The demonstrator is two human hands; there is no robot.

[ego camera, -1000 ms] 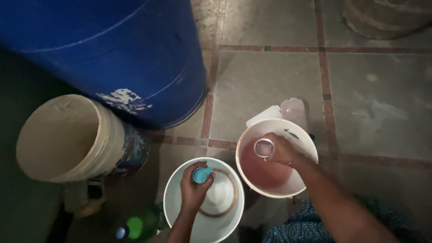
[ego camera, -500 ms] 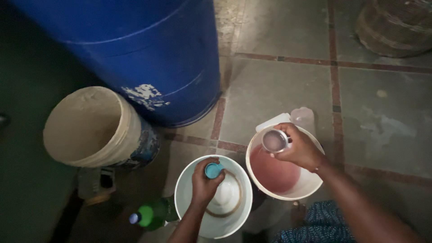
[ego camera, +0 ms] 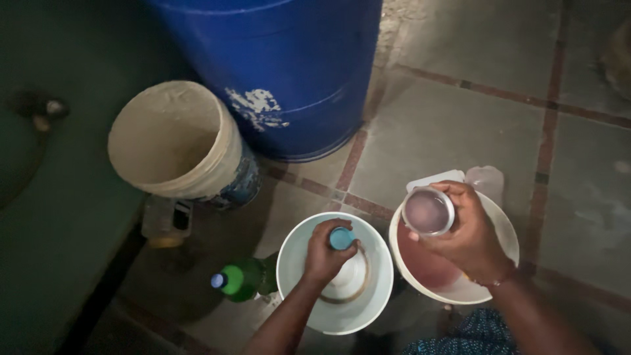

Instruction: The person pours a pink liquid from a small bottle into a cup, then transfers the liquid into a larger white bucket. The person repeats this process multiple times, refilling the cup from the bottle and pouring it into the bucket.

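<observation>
A small clear cup [ego camera: 428, 211], round-mouthed and thin-walled, holds a pale pinkish liquid and sits in the right hand [ego camera: 468, 235], whose fingers curl tight around its side, above the far rim of a white plastic bucket [ego camera: 505, 231]. That bucket is smooth and round and holds a darker reddish liquid. Just beside it on the left stands a second white bucket [ego camera: 289, 266], the two rims almost touching; inside it a white plastic bottle [ego camera: 347, 276] with a ribbed shoulder stands upright. The left hand [ego camera: 323, 255] wraps the bottle's neck, fingers closed about it just below its blue screw cap [ego camera: 341, 237]. Left of this bucket a green plastic bottle [ego camera: 242, 279] with a blue cap lies on the tiled floor [ego camera: 434, 125], which is grey with reddish-brown joint bands. Further off stand a worn cream bucket [ego camera: 172, 135], rough and dusty inside, and behind it a large blue plastic drum [ego camera: 289, 66] with scuffed white patches.
</observation>
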